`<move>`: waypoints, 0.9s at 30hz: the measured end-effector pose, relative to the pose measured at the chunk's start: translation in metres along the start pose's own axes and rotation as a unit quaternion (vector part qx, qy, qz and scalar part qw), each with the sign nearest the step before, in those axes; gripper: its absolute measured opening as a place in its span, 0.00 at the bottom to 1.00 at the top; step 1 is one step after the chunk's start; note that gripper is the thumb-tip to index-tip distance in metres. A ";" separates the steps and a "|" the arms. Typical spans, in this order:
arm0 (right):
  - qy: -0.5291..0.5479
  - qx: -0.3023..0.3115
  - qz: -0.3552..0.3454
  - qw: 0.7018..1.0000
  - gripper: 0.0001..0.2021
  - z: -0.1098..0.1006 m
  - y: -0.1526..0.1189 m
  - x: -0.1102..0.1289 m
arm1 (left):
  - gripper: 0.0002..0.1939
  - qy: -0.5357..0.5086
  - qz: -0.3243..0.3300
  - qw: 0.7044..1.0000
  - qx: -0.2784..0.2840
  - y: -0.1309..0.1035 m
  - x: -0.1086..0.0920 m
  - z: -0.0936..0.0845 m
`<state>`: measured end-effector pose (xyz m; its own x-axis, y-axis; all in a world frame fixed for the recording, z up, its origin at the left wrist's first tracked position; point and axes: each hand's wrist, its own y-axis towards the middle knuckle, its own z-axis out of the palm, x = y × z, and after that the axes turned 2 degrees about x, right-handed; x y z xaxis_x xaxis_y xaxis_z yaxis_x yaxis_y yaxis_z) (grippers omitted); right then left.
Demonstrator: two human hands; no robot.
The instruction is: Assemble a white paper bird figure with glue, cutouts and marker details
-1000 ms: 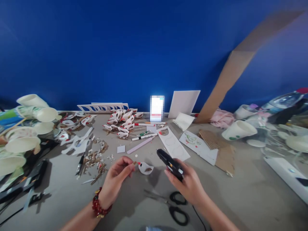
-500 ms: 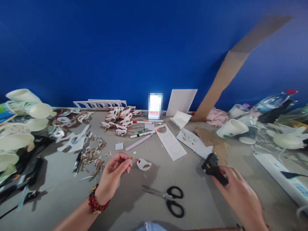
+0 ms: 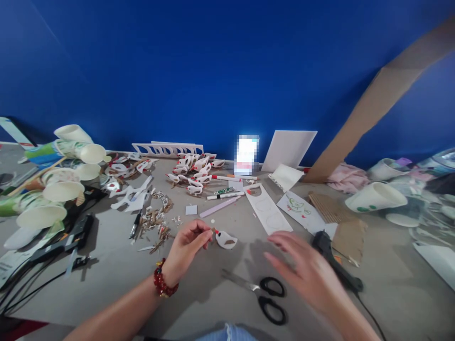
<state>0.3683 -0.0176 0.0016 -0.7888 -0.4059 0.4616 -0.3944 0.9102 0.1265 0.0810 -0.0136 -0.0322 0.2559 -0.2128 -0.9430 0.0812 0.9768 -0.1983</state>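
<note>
My left hand point(image 3: 191, 244), with a red bead bracelet at its wrist, pinches a small brown piece point(image 3: 213, 232) between thumb and fingertips. Just right of these fingertips lies a small white bird shape point(image 3: 226, 240) with a red beak and a brown patch. My right hand point(image 3: 302, 267) hovers with fingers apart, holding nothing. To the right of it, a black glue gun point(image 3: 337, 265) with a cable rests on the table. Between and below the hands are scissors point(image 3: 261, 290) with black handles, blades slightly parted.
Many similar birds point(image 3: 195, 173) are piled at the back beside markers point(image 3: 225, 195). Brown scraps point(image 3: 156, 225) and paper cups point(image 3: 66, 184) lie at left. A cut white board point(image 3: 268, 208), corrugated cardboard point(image 3: 325, 207) and another cup point(image 3: 377, 197) stand or lie at right.
My right hand has let go of the black glue gun and moved left, its fingers now apart. The view has turned left. My left hand still pinches the small piece.
</note>
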 end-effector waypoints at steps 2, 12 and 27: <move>0.021 0.050 -0.041 0.998 0.10 0.020 0.026 0.021 | 0.11 0.020 0.006 1.000 -0.002 -0.001 -0.002 0.000; 0.076 0.090 0.002 0.993 0.04 0.065 0.056 0.035 | 0.10 0.058 0.030 0.998 -0.014 -0.002 -0.007 -0.001; 0.648 0.167 0.245 0.702 0.12 0.066 0.057 0.028 | 0.09 -0.002 -0.045 0.997 0.063 -0.007 0.001 0.008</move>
<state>0.2927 0.0172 -0.0361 0.1368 0.5613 0.8162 -0.4837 0.7569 -0.4394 0.0883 -0.0205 -0.0298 0.2453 -0.3004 -0.9218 0.2249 0.9425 -0.2473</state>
